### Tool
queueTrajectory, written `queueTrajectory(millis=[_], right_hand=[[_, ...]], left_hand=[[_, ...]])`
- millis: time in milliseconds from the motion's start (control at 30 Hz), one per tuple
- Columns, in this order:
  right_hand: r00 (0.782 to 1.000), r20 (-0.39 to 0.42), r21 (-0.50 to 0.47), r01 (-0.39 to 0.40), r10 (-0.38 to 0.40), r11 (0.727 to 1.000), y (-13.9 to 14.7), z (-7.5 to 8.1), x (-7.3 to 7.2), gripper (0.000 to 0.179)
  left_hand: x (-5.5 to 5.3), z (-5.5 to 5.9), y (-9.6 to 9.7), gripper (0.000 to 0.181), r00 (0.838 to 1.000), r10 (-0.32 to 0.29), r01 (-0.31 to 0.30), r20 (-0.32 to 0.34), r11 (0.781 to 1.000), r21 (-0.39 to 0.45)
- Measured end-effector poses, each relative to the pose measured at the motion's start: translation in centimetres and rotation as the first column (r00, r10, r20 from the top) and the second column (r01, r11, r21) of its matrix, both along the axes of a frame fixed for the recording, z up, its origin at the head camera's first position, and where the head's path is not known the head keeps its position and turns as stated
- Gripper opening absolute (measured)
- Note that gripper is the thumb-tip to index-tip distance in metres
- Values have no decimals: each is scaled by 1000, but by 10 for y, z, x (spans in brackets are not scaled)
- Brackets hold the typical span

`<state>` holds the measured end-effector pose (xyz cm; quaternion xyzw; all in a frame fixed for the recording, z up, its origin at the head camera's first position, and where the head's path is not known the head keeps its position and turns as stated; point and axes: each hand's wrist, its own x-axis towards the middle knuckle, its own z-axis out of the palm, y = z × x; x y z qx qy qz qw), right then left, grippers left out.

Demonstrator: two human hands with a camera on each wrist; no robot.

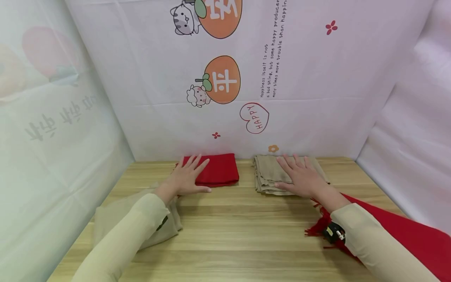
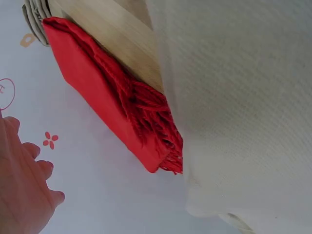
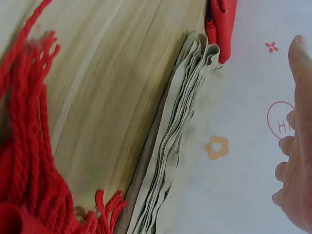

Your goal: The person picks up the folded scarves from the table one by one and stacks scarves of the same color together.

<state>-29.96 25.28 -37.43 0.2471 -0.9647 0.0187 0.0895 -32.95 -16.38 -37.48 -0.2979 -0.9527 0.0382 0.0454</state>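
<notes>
Fingers spread, my left hand (image 1: 186, 178) hovers over the left end of a folded red scarf (image 1: 220, 170) at the back of the table. The left wrist view shows the scarf's twisted fringe (image 2: 153, 114), with the hand apart from it. My right hand (image 1: 303, 178), also spread and holding nothing, overlaps a folded beige cloth (image 1: 269, 170) in the head view. In the right wrist view that cloth's stacked layers (image 3: 170, 131) show edge-on, and the hand is off to the side of them.
A beige cloth (image 1: 116, 217) lies under my left forearm. Another red scarf (image 1: 405, 231), fringed at its end, stretches along the right side beneath my right forearm. White printed sheets (image 1: 299, 86) wall the wooden table (image 1: 243, 235) at the back and both sides.
</notes>
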Motion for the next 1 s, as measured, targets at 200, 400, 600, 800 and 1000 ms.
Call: queueTrajectory(millis=[200, 400, 600, 800, 1000], right_hand=[[1000, -15, 19, 6, -6, 1000, -10, -1, 6, 92], [999, -18, -56, -32, 31, 998, -20, 0, 13, 87], [995, -45, -106, -97, 92, 990, -34, -2, 18, 83], [981, -121, -168, -173, 154, 970, -46, -7, 24, 78], [965, -181, -203, -226, 190, 953, -58, -13, 27, 71]], left_hand=[[6, 1, -4, 103, 1000, 0, 0, -4, 999, 33], [15, 3, -14, 102, 1000, 8, -10, 16, 994, 106], [24, 4, -27, 99, 998, -19, 28, -53, 985, 170], [34, 4, -43, 95, 997, -11, 29, -75, 970, 240], [43, 3, -61, 93, 996, 16, 9, -92, 965, 261]])
